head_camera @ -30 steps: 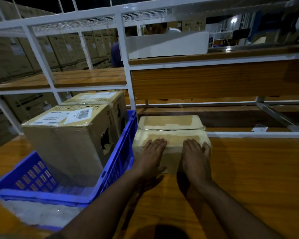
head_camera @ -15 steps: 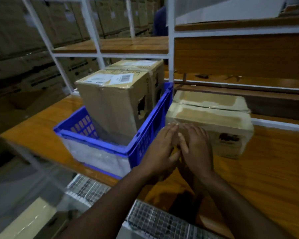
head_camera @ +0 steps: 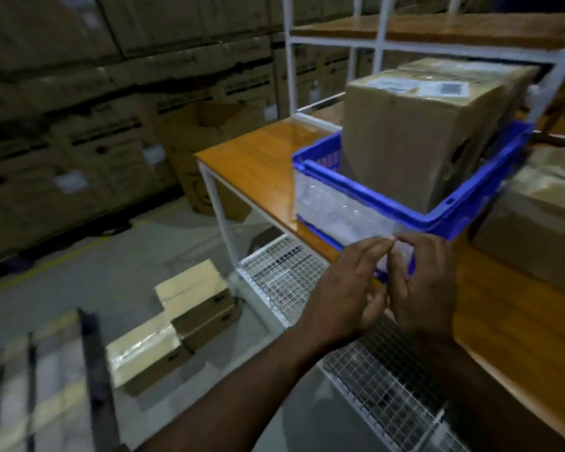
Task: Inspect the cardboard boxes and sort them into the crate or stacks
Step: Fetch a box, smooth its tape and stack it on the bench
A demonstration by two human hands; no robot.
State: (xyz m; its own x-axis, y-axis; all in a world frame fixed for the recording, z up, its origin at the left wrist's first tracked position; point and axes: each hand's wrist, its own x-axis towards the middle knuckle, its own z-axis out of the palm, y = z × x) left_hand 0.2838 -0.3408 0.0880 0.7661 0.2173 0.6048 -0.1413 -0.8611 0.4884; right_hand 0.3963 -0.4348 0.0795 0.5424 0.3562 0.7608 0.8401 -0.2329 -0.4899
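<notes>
Sitting beyond both hands [head_camera: 385, 285]: crated box [head_camera: 415, 132].

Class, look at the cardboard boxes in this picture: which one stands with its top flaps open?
The box on the floor left of the table, against the stacked cartons. Its flaps stand up; the others are taped shut.

Two bare forearms, no sleeves showing. The left hand [head_camera: 349, 291] and right hand [head_camera: 428, 288] wear no gloves, rings, watch or wristbands; fingers [head_camera: 372, 252] uncovered.
</notes>
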